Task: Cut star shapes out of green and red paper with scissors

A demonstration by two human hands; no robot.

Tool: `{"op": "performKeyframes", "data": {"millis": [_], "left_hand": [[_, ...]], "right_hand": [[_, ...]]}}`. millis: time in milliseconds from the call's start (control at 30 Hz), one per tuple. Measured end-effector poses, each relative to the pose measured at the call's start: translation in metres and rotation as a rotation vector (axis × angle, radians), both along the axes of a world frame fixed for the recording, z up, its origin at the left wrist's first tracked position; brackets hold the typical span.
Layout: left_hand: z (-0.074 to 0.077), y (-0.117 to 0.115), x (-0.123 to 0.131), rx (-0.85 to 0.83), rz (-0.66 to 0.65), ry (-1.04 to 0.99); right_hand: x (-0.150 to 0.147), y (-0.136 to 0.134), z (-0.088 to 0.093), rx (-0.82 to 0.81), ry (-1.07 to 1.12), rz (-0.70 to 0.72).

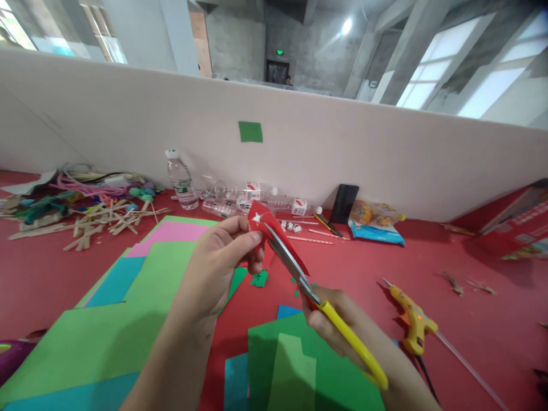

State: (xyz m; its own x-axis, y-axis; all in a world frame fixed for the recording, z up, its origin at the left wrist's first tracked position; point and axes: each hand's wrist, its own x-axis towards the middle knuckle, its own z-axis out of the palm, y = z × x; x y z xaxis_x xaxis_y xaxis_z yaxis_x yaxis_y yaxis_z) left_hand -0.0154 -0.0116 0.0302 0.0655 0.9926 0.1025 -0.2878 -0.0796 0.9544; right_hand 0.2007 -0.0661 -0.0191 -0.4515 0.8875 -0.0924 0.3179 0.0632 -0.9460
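Observation:
Between the thumb and fingers of my left hand (229, 245) is a piece of red paper (280, 237), with a small white star-shaped mark near its upper left end. My right hand (331, 325) is closed around yellow-handled scissors (295, 265). Their metal blades point up and left and lie against the red paper close to my left fingertips. I cannot tell how far apart the blades are. Small green paper scraps (259, 278) lie on the table below my hands. Dark green paper (265, 342) is stacked with other sheets in front of me.
Light green sheets (103, 337) spread across the left. A yellow glue gun (411, 319) with a clear stick lies at right. Along the white partition (299, 142) are an upright bottle (182, 180), lying plastic bottles, a black phone (343, 204) and a snack packet (377, 231). Wooden sticks (115, 220) are heaped left.

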Motion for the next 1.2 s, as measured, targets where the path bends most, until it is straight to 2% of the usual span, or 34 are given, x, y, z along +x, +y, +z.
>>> {"op": "performKeyframes", "data": {"millis": [233,400,633,867,1200], "left_hand": [[-0.003,0.001,0.0,0.001,-0.014,-0.028],[-0.006,-0.001,0.01,0.027,-0.047,-0.086],[-0.005,-0.004,0.014,0.126,0.055,-0.025],[-0.009,-0.003,0.012,0.135,0.068,0.005],[-0.006,-0.002,0.012,0.155,0.139,0.097]], "right_hand": [[-0.002,0.001,0.0,0.038,-0.019,-0.022],[-0.004,-0.005,-0.006,0.039,0.055,-0.071],[-0.003,-0.006,-0.001,-0.004,0.05,-0.044],[0.001,-0.006,0.0,0.004,0.037,-0.005],[0.004,-0.002,-0.001,0.003,0.028,0.019]]}}
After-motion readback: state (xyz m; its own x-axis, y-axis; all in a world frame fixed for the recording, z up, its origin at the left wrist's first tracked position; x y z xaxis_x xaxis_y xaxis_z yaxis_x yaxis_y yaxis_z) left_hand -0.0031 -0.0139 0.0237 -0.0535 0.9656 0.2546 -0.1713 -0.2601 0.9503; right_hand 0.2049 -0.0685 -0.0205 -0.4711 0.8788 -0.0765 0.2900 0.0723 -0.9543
